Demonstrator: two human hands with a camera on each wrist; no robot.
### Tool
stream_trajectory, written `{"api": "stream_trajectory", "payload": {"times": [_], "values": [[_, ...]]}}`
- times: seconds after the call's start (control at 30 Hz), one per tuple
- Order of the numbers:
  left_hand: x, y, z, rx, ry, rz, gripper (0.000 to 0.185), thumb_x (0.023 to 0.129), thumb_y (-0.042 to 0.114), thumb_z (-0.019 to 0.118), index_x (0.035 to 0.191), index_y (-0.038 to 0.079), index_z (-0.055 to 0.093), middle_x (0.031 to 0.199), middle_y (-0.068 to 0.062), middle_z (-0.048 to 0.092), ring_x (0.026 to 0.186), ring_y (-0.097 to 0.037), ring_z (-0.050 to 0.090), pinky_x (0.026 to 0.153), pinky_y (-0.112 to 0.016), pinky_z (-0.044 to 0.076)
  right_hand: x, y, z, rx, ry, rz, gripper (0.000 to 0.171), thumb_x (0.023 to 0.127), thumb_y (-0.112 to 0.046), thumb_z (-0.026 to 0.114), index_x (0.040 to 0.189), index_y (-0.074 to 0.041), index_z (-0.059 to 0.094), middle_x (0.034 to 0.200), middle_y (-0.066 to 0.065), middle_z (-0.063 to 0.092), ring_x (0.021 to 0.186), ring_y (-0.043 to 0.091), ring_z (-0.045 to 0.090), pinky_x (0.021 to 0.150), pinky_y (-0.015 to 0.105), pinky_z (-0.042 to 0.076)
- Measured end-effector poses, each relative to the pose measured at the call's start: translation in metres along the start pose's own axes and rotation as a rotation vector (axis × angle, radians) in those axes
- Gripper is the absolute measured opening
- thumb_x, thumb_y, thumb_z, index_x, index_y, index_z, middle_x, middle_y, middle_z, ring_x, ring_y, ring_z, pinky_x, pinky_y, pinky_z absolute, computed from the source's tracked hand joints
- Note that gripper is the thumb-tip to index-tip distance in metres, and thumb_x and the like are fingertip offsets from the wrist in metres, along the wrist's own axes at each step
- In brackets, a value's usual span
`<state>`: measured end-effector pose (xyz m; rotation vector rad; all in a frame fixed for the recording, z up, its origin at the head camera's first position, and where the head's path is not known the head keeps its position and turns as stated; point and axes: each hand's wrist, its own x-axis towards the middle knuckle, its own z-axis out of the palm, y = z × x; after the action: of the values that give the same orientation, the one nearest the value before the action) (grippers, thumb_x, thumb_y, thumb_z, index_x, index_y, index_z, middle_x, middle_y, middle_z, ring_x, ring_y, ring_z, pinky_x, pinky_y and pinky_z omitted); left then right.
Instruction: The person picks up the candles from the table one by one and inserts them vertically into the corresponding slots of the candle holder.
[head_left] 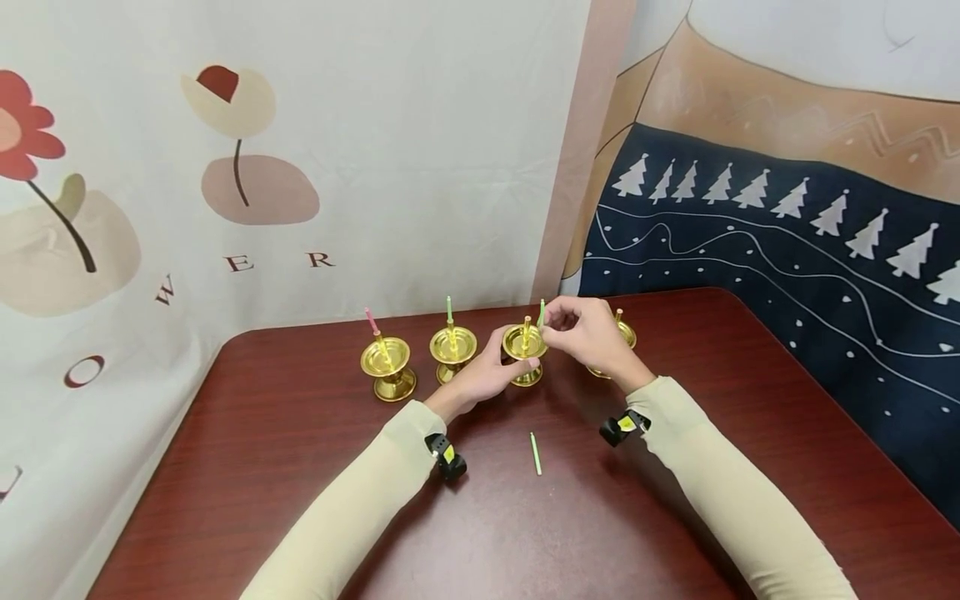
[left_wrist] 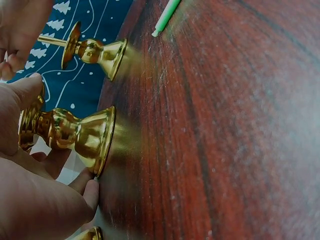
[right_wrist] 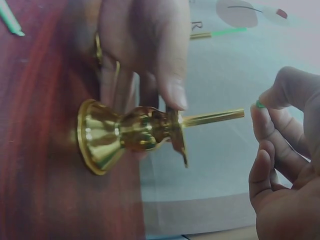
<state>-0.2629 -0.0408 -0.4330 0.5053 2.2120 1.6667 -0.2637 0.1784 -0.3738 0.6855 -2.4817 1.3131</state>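
Four brass candle holders stand in a row on the tabletop (head_left: 675, 500) in the head view. Taking the third holder (head_left: 523, 354) as my landmark: the far-left holder (head_left: 387, 367) carries a pink candle (head_left: 371, 320), the one just left of my landmark (head_left: 452, 349) carries a green candle (head_left: 449, 309), and the one to its right (head_left: 618, 337) sits mostly behind my right hand (head_left: 592, 335). My left hand (head_left: 487, 375) curls round the third holder's stem and cup from the near left. My right hand is just above and right of its cup, fingertips pinched on a thin green candle (head_left: 542, 312) held upright beside the bare spike. A spare green candle (head_left: 536, 452) lies flat on the tabletop, nearer to me than the landmark.

From the left wrist, my left hand (left_wrist: 30, 165) wraps the stem of the third holder (left_wrist: 75, 136), whose flared foot is flat on the dark red tabletop (left_wrist: 225, 140). Beyond it stands the right-hand holder (left_wrist: 92, 50), spike bare, and the tip of the spare candle (left_wrist: 165, 17) shows farther off.

From the right wrist, the third holder (right_wrist: 130, 132) is shiny gold, with a bell-shaped foot, a knobbed stem, a shallow cup and a bare slim spike. Fingers of my left hand (right_wrist: 145, 50) grip its stem and rim. My right hand (right_wrist: 285, 150) is curled, thumb and forefinger nipping the green candle's end (right_wrist: 260, 104) just past the spike tip, apart from it.
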Motion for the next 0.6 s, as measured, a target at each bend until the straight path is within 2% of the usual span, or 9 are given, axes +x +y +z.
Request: {"api": "stream_trajectory", "payload": {"times": [0.27, 0.47, 0.6], "values": [[-0.001, 0.001, 0.0, 0.005, 0.009, -0.018, 0.083, 0.109, 0.028, 0.072, 0.17, 0.006, 0.021, 0.166, -0.02, 0.04, 0.155, -0.031, 0.039, 0.126, -0.049, 0.032, 0.013, -0.004, 0.001, 0.019, 0.069, 0.019, 0.004, 0.095, -0.007, 0.081, 0.092, -0.005, 0.08, 0.084, 0.005, 0.073, 0.079, 0.023, 0.063, 0.071, 0.026, 0.05], [0.0, 0.001, 0.0, 0.014, 0.006, -0.02, 0.083, 0.109, 0.029, 0.072, 0.17, 0.007, 0.021, 0.164, -0.02, 0.042, 0.154, -0.03, 0.04, 0.126, -0.048, 0.032, 0.017, -0.002, 0.004, 0.012, 0.054, 0.037, 0.009, 0.099, -0.011, 0.08, 0.101, -0.002, 0.082, 0.092, 0.007, 0.077, 0.083, 0.022, 0.065, 0.073, 0.025, 0.051], [0.0, 0.001, -0.001, 0.018, 0.002, -0.024, 0.085, 0.109, 0.03, 0.072, 0.171, 0.007, 0.019, 0.166, -0.02, 0.04, 0.155, -0.03, 0.039, 0.126, -0.048, 0.031, 0.018, 0.0, 0.006, 0.013, 0.037, 0.033, 0.007, 0.1, -0.009, 0.081, 0.103, -0.003, 0.083, 0.094, 0.008, 0.078, 0.085, 0.02, 0.067, 0.075, 0.024, 0.052]]}}
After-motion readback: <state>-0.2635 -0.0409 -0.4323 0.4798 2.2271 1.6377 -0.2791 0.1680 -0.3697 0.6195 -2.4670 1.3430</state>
